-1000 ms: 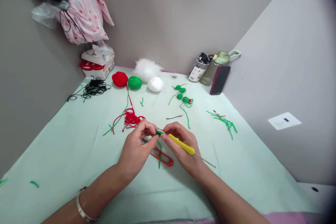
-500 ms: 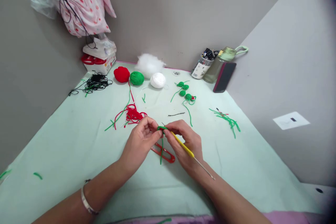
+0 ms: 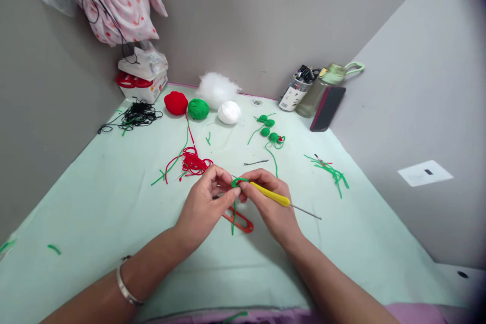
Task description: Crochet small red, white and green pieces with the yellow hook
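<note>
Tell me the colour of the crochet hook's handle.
The crochet hook's handle is yellow, best seen in the current head view.

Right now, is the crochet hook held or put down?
Held: the right hand grips the yellow-handled crochet hook, one metal end sticking out to the right.

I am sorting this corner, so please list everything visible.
Crochet piece: 1, green, red, centre
Hook: 1, yellow handle, centre
Snips: 1, orange, centre
Yarn balls: 3, red, green, white, back
Stuffing: 1, white, back
Yarn tangles: 2, red, black, left
Crocheted balls: several, green, back
Yarn scraps: several, green, scattered
Pen holder: 1, white, back right
Bottle: 1, green, right
Phone: 1, black, right
Box: 1, white, red, left
Cloth: 1, pink, left
Wall plate: 1, white, right
Bracelet: 1, silver, left
Left hand, right hand: 2, bare, centre
</note>
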A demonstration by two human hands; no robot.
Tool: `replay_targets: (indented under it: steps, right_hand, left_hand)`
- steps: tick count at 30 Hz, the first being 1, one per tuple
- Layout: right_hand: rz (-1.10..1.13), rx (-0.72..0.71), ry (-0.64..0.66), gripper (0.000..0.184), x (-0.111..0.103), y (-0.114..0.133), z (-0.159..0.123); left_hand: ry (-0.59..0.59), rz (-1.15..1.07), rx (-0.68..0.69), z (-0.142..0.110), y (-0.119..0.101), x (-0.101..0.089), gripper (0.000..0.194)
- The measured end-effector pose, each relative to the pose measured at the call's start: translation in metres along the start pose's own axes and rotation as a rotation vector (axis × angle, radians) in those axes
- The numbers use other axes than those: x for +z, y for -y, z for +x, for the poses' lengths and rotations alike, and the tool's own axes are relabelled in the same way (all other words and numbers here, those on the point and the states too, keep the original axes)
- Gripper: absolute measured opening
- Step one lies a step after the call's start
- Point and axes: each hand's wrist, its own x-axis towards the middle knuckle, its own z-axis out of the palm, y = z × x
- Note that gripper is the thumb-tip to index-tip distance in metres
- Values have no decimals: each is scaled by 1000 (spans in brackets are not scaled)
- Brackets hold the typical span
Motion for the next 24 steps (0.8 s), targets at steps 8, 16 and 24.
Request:
replay_targets:
  steps: [8, 16, 24]
  right_hand:
    - [-18, -61, 10, 9, 1, -4, -5]
    - [166, 1, 90, 10, -9, -5, 5]
    - [2, -74, 26, 12, -2, 1, -2]
  left_hand:
    - [-71, 60, 40, -1, 3, 2, 17]
    - [-11, 16, 64, 1, 2, -4, 8]
    - [-25, 7, 88, -4, 1, 1, 9]
